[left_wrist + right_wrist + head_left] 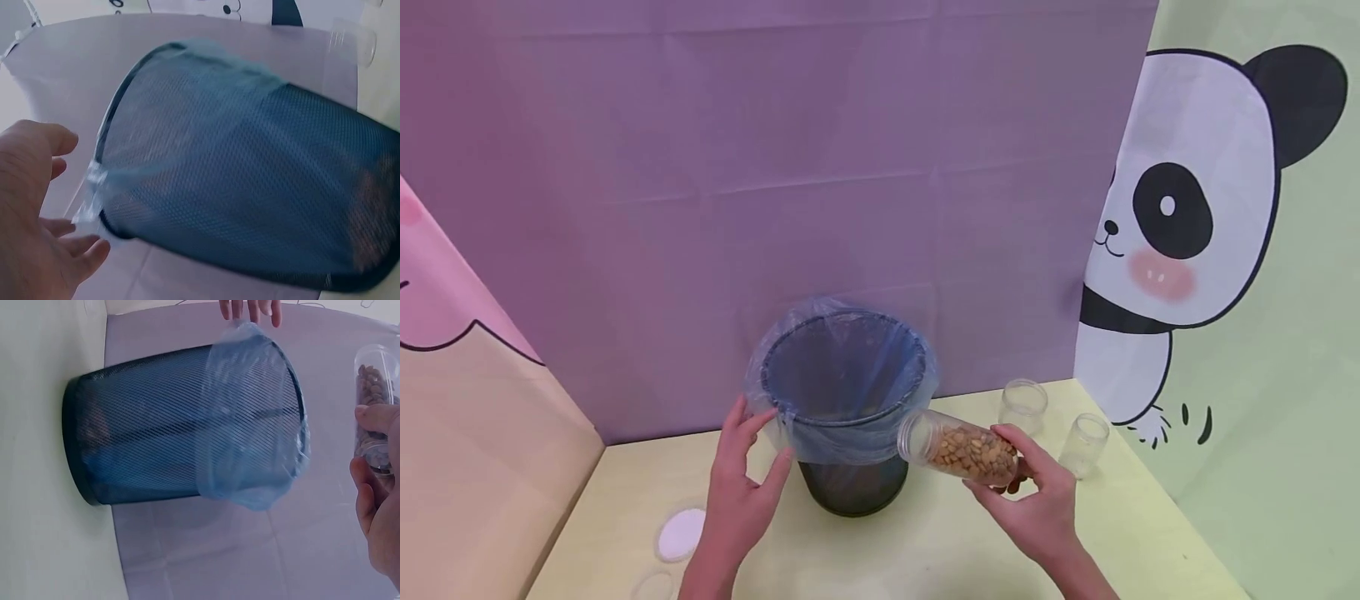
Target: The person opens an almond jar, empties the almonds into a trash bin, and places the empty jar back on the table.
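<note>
A black mesh wastebasket [853,492] stands on the table, lined with a thin bluish plastic bag [250,437] folded over its rim. My right hand [1037,504] grips a clear jar [917,437] partly filled with almonds [973,454]. The jar lies tilted nearly on its side, its mouth end toward the wastebasket and close to the bag's right front edge. My left hand [741,496] is at the left front of the rim, thumb and fingers spread apart beside the bag. Whether those fingertips touch the bag, I cannot tell.
Two clear jars [1022,407] [1084,446] stand at the table's right. On the left lie a round white disc [681,533] and a clear ring-shaped piece [653,586]. A purple backdrop [850,167] rises behind the wastebasket, and a panda-printed panel [1262,375] borders the right side.
</note>
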Tool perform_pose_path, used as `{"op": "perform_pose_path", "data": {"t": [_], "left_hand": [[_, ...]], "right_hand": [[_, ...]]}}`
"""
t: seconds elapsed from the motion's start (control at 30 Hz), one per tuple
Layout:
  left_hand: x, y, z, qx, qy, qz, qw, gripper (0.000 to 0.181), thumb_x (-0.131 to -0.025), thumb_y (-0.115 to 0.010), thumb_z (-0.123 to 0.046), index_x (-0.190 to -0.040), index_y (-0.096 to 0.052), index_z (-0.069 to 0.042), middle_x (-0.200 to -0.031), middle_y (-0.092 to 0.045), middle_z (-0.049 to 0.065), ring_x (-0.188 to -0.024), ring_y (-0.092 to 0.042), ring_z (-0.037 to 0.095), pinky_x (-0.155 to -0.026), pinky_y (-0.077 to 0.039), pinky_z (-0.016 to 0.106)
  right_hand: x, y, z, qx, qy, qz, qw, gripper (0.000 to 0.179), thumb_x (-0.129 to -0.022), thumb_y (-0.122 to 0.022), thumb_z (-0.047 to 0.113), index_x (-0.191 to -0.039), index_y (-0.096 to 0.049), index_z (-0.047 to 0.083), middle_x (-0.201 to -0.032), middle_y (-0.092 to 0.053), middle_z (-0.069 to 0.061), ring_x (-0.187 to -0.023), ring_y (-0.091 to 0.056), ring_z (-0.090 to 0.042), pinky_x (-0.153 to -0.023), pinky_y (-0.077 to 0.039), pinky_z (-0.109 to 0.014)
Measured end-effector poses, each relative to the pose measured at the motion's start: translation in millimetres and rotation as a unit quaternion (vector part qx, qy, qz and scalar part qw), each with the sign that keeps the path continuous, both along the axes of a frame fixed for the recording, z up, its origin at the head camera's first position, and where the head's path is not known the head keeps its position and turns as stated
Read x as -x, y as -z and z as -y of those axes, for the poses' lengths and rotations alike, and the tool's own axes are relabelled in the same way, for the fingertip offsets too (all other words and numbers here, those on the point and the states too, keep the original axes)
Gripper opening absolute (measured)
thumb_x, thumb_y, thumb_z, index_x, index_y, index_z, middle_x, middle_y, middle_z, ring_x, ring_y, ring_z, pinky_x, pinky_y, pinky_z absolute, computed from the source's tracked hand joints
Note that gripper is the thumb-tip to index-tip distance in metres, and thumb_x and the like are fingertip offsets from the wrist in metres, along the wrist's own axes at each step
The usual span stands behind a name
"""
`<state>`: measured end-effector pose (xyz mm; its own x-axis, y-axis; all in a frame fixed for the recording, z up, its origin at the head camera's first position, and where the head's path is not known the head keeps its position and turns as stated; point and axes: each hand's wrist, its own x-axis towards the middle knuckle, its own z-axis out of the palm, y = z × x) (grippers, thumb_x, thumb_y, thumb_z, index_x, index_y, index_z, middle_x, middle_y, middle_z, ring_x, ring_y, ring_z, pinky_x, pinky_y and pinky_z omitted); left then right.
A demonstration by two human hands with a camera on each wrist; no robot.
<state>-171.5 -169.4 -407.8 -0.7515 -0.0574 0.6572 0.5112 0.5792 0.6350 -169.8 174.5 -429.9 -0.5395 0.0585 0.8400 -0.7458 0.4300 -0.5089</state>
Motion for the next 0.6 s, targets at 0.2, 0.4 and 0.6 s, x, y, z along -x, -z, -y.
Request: {"op": "perform_pose_path", "data": {"t": [0.2, 0.4, 0.6], "left_hand": [[10.6, -2.9, -12.8, 0.008, -0.007, 0.027, 0.9996, 0.057, -0.083, -0.078, -0.016, -0.135, -0.053, -0.012, -0.16, -0.008, 0.014, -0.145, -0.011, 0.035, -0.099, -0.028, 0.069], [16.4, 2.5, -16.8, 0.004, -0.01, 0.063, 0.9979, 0.062, -0.084, -0.078, -0.02, -0.137, -0.049, -0.01, -0.16, -0.003, 0.016, -0.146, -0.006, 0.035, -0.101, -0.026, 0.068], [23.5, 8.2, -19.6, -0.008, -0.01, 0.083, 0.9965, 0.059, -0.087, -0.075, -0.023, -0.137, -0.048, -0.011, -0.161, -0.006, 0.015, -0.145, -0.012, 0.036, -0.103, -0.029, 0.063]], "right_hand": [[7.5, -17.1, -9, -0.004, 0.011, -0.025, 0.9996, 0.077, -0.041, -0.09, -0.011, -0.114, -0.065, -0.004, -0.098, -0.068, -0.016, -0.056, -0.054, -0.005, -0.047, -0.044, -0.018], [10.8, -39.5, -18, -0.012, 0.018, -0.041, 0.9989, 0.075, -0.041, -0.088, -0.014, -0.113, -0.065, -0.007, -0.098, -0.068, -0.019, -0.061, -0.054, -0.003, -0.047, -0.043, -0.018], [13.8, -62.9, -27, -0.024, 0.024, -0.057, 0.9978, 0.072, -0.043, -0.086, -0.014, -0.112, -0.065, -0.008, -0.098, -0.067, -0.02, -0.058, -0.054, -0.004, -0.048, -0.043, -0.017]]}}
